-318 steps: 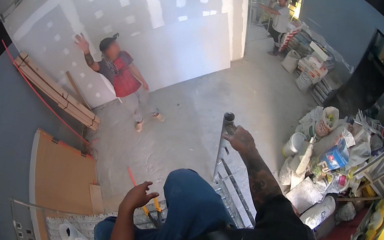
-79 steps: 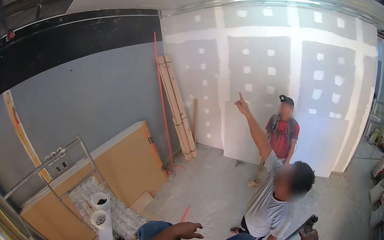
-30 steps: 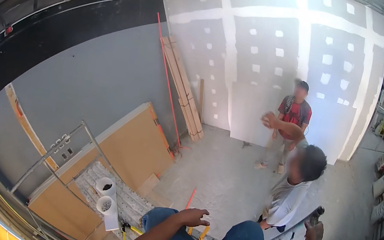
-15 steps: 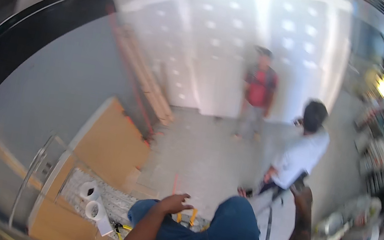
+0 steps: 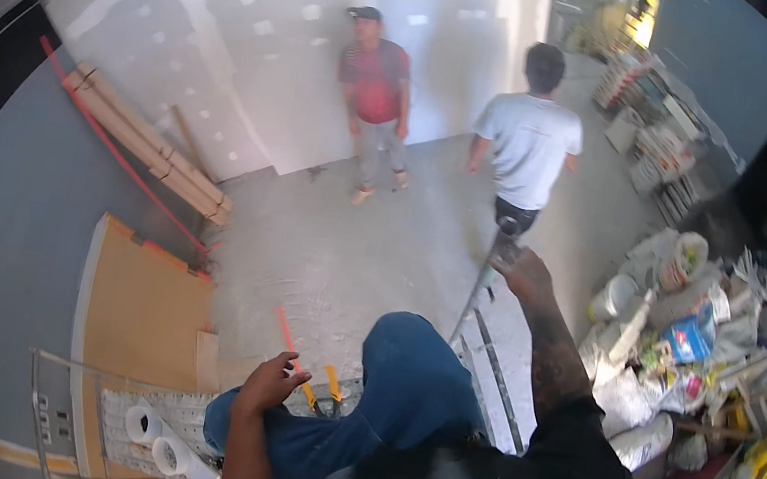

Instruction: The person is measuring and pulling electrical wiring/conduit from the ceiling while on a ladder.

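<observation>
My right hand [image 5: 522,273], at the end of an outstretched arm, is closed round the top of a grey metal post [image 5: 475,301], which slants down beside my knee. The fingers' far side is hidden. My left hand [image 5: 270,385] hovers by my other knee with its fingers apart and nothing in them. Just right of it, two yellow-handled tools [image 5: 334,386] stick up; their lower parts are hidden. My bent legs are in blue jeans [image 5: 417,372]. Two white rolls [image 5: 170,453] lie on a speckled platform at lower left.
A person in a red shirt [image 5: 379,82] stands by the patched board wall [image 5: 267,27]. Another, in a white T-shirt [image 5: 525,141], has their back to me. Bags and buckets [image 5: 615,299] are heaped at right. Long boards [image 5: 151,145] lean at left, above a tan panel [image 5: 140,300].
My view has swung right and steadied, so the room appears farther left. The person in white has turned away and walked farther off. My right hand remains on the post.
</observation>
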### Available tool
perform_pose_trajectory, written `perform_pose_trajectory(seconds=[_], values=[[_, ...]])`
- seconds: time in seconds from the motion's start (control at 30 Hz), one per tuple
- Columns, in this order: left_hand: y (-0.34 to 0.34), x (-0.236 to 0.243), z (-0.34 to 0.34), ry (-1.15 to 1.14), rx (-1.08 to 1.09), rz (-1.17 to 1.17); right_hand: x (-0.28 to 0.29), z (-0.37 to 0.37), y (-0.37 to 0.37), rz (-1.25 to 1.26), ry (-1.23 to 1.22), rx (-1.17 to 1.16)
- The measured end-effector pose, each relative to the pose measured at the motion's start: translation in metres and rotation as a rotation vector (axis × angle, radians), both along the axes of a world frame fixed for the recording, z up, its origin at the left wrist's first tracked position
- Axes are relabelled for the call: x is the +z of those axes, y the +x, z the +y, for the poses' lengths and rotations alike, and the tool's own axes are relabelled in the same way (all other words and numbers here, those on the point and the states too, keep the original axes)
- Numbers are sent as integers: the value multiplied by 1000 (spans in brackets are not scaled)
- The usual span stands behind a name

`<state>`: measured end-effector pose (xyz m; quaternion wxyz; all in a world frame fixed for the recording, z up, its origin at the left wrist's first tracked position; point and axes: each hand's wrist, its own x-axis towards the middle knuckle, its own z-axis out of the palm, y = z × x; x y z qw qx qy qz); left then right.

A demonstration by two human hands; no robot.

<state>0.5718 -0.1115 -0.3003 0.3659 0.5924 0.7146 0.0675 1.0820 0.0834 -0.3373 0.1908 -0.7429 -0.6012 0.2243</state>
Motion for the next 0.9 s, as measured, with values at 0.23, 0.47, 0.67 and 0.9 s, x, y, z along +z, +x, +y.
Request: perform_pose_trajectory(seconds=[0.23, 0.47, 0.67, 0.9], values=[[-36, -2, -21, 17, 14, 45, -21, 3, -35, 285, 286, 132], [-51, 69, -83, 340, 47, 128, -97, 34, 0, 167, 181, 89], [-107, 65, -144, 312, -172, 213, -4, 1, -50, 82, 273, 119], [-132, 63, -153, 484, -280, 62, 52, 31, -162, 46, 339, 303]])
